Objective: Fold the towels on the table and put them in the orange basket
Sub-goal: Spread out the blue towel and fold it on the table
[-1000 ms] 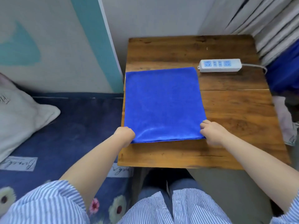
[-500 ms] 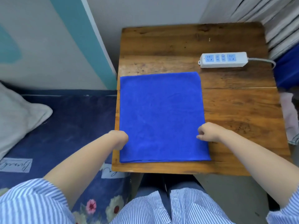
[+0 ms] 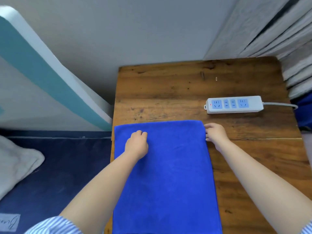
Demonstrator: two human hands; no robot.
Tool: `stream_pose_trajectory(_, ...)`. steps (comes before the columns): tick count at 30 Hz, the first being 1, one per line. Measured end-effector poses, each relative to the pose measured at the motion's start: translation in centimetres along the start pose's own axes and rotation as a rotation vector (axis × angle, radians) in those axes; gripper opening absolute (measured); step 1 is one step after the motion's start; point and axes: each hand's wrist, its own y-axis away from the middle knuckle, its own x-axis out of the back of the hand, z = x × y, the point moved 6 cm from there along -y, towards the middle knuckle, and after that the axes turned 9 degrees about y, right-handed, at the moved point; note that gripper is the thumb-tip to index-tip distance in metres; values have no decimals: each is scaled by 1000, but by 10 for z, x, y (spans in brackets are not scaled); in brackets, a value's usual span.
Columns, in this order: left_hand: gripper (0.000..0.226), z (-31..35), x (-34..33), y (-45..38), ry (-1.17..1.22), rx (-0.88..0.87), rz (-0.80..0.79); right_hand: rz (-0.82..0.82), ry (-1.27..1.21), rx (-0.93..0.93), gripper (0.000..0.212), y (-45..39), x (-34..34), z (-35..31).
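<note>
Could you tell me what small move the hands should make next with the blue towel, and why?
Probably pinch the far corners and bring that edge toward the body. The blue towel lies flat on the table, the right hand at its far right corner, the left hand resting near its far edge.

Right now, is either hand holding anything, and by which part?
The right hand grips the blue towel at its far right corner. The left hand rests curled on the towel near its far edge; whether it pinches cloth cannot be told.
</note>
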Motion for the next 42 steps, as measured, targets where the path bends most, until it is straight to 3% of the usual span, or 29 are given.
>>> stream_pose_trajectory(4, 34, -11, 0, -18, 79, 31, 49, -135, -105, -31, 34, -6, -12, -1)
stream_pose_trajectory(8, 35, -21, 0, -25, 83, 19, 88, -59, -169, 19, 27, -6, -16, -4)
stream_pose_trajectory(14, 34, -21, 4, -30, 92, -18, 90, 153, 337, 427, 32, -1, -20, -27)
stream_pose_trajectory(20, 34, -25, 5, -30, 84, -23, 75, 243, 714, 632, 19, -1, -26, -32)
stream_pose_trajectory(24, 35, -25, 5, -32, 83, -27, 61, 301, 796, 715, 16, -1, -12, -36)
stream_pose_trajectory(32, 36, -25, 6, -34, 78, -36, 36, 10, 779, 647, 21, -19, -11, -38)
stream_pose_trajectory(39, 36, -26, 6, -36, 81, -47, 26, 163, 964, 724, 13, -15, -10, -47)
stream_pose_trajectory(42, 36, -27, 6, -37, 75, -46, 19, 140, 981, 807, 17, -14, -6, -48)
